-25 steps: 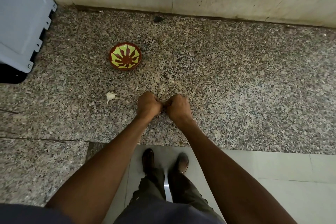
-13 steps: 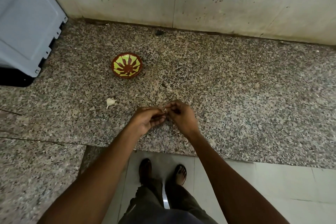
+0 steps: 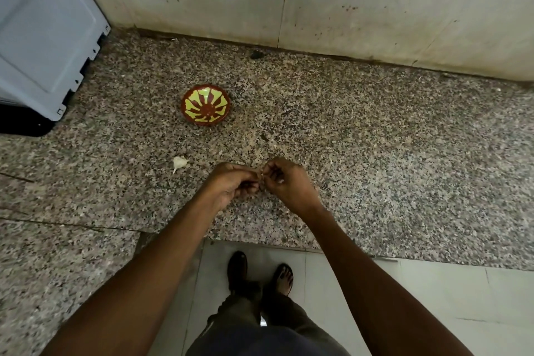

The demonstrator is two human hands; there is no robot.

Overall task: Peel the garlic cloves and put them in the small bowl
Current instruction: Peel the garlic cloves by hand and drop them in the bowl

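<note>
My left hand [image 3: 233, 183] and my right hand [image 3: 286, 182] meet above the granite counter [image 3: 375, 153], fingertips together. Between them they pinch a small garlic clove [image 3: 261, 175], of which only a pale sliver shows. A bit of white skin clings to my right palm [image 3: 281, 181]. A small red-brown bowl [image 3: 205, 104] with a yellow sunburst pattern sits on the counter beyond my left hand; nothing is visible in it. One unpeeled garlic clove [image 3: 179, 163] lies on the counter to the left of my left hand.
A grey appliance [image 3: 43, 37] stands at the far left on the counter. A tiled wall [image 3: 346, 3] closes the back. The counter's front edge runs just below my hands, with tiled floor [image 3: 433, 298] and my feet [image 3: 260, 274] beneath.
My hands have turned from closed fists pressed knuckle to knuckle into a fingertip pinch on the clove. The camera has tilted, so the counter sits lower in view.
</note>
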